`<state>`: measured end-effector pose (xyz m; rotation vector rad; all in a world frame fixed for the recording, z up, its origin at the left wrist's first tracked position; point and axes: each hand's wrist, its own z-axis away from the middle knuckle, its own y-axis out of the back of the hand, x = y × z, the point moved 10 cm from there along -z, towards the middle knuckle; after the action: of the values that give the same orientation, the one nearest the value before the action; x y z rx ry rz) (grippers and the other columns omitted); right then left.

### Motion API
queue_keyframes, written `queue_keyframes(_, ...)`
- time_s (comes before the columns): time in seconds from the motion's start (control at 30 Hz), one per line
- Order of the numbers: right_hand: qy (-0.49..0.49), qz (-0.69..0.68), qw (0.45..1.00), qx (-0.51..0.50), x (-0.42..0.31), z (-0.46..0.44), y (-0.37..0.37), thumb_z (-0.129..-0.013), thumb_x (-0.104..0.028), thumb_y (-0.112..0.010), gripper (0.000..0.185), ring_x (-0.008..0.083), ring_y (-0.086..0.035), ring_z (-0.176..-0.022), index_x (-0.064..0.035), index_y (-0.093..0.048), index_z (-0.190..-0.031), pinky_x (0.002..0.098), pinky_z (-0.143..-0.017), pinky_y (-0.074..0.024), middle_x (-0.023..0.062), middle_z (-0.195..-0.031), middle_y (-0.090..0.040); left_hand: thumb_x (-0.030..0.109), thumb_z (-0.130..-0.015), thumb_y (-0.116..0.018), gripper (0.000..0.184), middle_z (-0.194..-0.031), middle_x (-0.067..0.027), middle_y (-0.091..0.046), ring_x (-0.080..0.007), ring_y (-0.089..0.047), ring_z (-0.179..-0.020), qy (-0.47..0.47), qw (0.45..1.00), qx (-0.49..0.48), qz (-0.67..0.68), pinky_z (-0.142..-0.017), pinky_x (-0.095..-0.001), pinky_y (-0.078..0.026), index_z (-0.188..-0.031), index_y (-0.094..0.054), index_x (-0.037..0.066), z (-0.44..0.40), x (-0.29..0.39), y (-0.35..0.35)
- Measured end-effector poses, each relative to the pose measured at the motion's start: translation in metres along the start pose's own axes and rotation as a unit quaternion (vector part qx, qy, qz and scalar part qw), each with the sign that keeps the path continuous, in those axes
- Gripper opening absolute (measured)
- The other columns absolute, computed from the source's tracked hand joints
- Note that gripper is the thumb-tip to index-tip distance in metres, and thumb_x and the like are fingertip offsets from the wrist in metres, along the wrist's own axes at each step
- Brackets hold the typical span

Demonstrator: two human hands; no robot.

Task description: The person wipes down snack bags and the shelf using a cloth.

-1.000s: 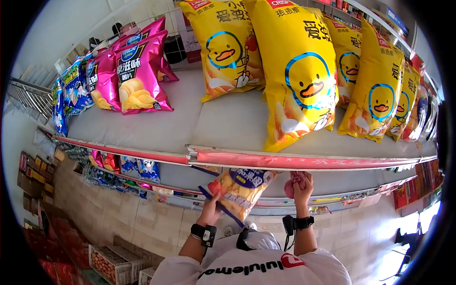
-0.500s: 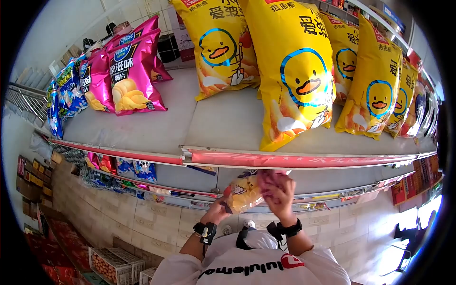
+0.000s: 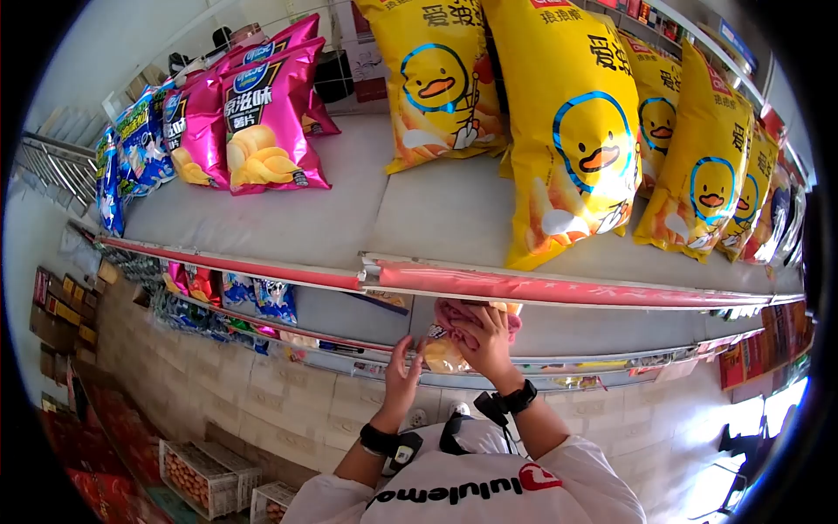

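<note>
The right hand (image 3: 487, 339) grasps a crumpled pink cloth (image 3: 452, 313), pressed against a snack bag (image 3: 447, 356), while the left hand (image 3: 401, 377) is spread and free of any hold, just left of the bag. Half a second ago the left hand gripped the bag's left edge; it has since let go, and the cloth has moved left across the bag. The wiping thus seems to be on the bag's far part, with the right hand alone steadying it. The bag is at the near side of the lower shelf (image 3: 567, 334); whether it rests there is hidden. Farther off, yellow duck bags (image 3: 576, 157) stand right on the upper shelf (image 3: 323, 210), pink chip bags (image 3: 272, 131) left.
</note>
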<state>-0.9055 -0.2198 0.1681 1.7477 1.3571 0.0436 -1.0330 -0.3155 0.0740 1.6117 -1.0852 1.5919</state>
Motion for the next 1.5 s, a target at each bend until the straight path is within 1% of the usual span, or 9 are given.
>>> queue_keyframes(0.37,0.036,-0.127,0.991,0.001,-0.035,-0.006,-0.003,-0.053,-0.009,-0.062,0.031,0.0248,-0.047,-0.091,-0.0125,-0.064,-0.084,0.0350,-0.078,-0.0354,0.0051,-0.100,-0.053,0.004,-0.070,-0.055,0.043,-0.098,-0.0084,-0.050,-0.0148,-0.047,-0.087,-0.002,1.000,0.007,-0.024,-0.074,-0.0249,-0.039,-0.112,-0.044,0.002,-0.014,-0.020,-0.014)
queue_keyframes(0.6,0.148,0.108,0.981,-0.068,-0.027,0.003,-0.030,-0.057,-0.018,-0.062,0.022,0.0235,-0.047,-0.093,-0.0144,-0.064,-0.078,0.0376,-0.075,-0.0378,0.0021,-0.098,-0.054,-0.003,-0.066,-0.050,0.045,-0.099,-0.0106,-0.050,-0.0186,-0.048,-0.090,-0.039,0.995,0.012,-0.092,-0.078,-0.0262,-0.039,-0.111,-0.044,0.000,-0.015,-0.014,-0.012)
queue_keyframes(0.73,-0.053,0.173,0.983,-0.025,0.064,-0.016,-0.008,-0.067,-0.021,-0.061,0.023,0.0258,-0.050,-0.091,-0.0154,-0.062,-0.089,0.0403,-0.078,-0.0373,0.0055,-0.091,-0.056,-0.008,-0.065,-0.046,0.047,-0.113,-0.0132,-0.045,-0.0207,-0.043,-0.107,-0.094,0.993,-0.019,-0.076,-0.089,-0.0267,-0.034,-0.111,-0.045,0.000,-0.017,-0.004,-0.020)
queue_keyframes(0.87,-0.068,0.245,0.965,0.070,0.149,0.000,0.015,-0.070,-0.022,-0.060,0.017,0.0291,-0.054,-0.074,-0.0079,-0.055,-0.076,0.0402,-0.065,-0.0417,0.0075,-0.072,-0.056,-0.008,-0.065,-0.047,0.046,-0.117,-0.0137,-0.044,-0.0212,-0.042,-0.110,-0.115,0.989,-0.031,-0.084,-0.090,-0.0278,-0.034,-0.110,-0.046,0.001,-0.017,-0.010,-0.024)
queue_keyframes(1.0,-0.245,0.201,0.945,0.085,0.176,0.017,0.061,-0.077,-0.016,-0.053,0.013,0.0294,-0.052,-0.087,-0.0063,-0.056,-0.086,0.0427,-0.074,-0.0403,0.0118,-0.087,-0.057,-0.005,-0.065,-0.055,0.050,-0.118,-0.0134,-0.041,-0.0215,-0.042,-0.109,-0.002,0.998,-0.045,-0.048,-0.091,-0.0294,-0.034,-0.113,-0.043,0.003,-0.023,-0.039,-0.014)
queue_keyframes(1.07,-0.478,-0.241,0.819,0.206,0.162,0.045,0.072,-0.070,-0.009,-0.055,0.012,0.0321,-0.049,-0.088,-0.0032,-0.055,-0.081,0.0428,-0.079,-0.0368,0.0120,-0.090,-0.054,0.002,-0.064,-0.065,0.059,-0.119,-0.0125,-0.038,-0.0214,-0.042,-0.109,-0.056,0.995,-0.081,-0.008,-0.090,-0.0302,-0.035,-0.117,-0.039,0.005,-0.019,-0.024,-0.023)
queue_keyframes(1.1,-0.478,-0.242,0.819,0.204,0.161,0.053,0.063,-0.070,-0.009,-0.055,0.012,0.0321,-0.049,-0.088,-0.0032,-0.055,-0.081,0.0428,-0.079,-0.0368,0.0120,-0.090,-0.054,0.002,-0.064,-0.065,0.059,-0.119,-0.0125,-0.038,-0.0214,-0.042,-0.109,-0.055,0.995,-0.080,-0.009,-0.090,-0.0302,-0.035,-0.117,-0.039,0.005,-0.019,-0.028,-0.021)
queue_keyframes(1.17,-0.198,-0.024,0.951,0.235,0.116,0.048,0.074,-0.062,-0.005,-0.055,0.018,0.0334,-0.046,-0.086,-0.0014,-0.056,-0.079,0.0414,-0.079,-0.0372,0.0121,-0.091,-0.052,0.008,-0.064,-0.070,0.067,-0.122,-0.0117,-0.033,-0.0207,-0.041,-0.108,-0.108,0.987,-0.112,-0.033,-0.089,-0.0307,-0.036,-0.120,-0.035,0.006,-0.017,-0.029,-0.027)
queue_keyframes(1.5,-0.218,-0.104,0.949,0.201,0.095,0.056,0.045,-0.058,0.004,-0.050,0.030,0.0281,-0.049,-0.093,0.0008,-0.059,-0.086,0.0335,-0.083,-0.0385,0.0138,-0.095,-0.053,0.021,-0.075,-0.062,0.038,-0.091,-0.0069,-0.055,-0.0145,-0.052,-0.087,-0.036,0.999,0.015,-0.014,-0.077,-0.0276,-0.043,-0.105,-0.050,0.001,-0.040,-0.022,0.011)
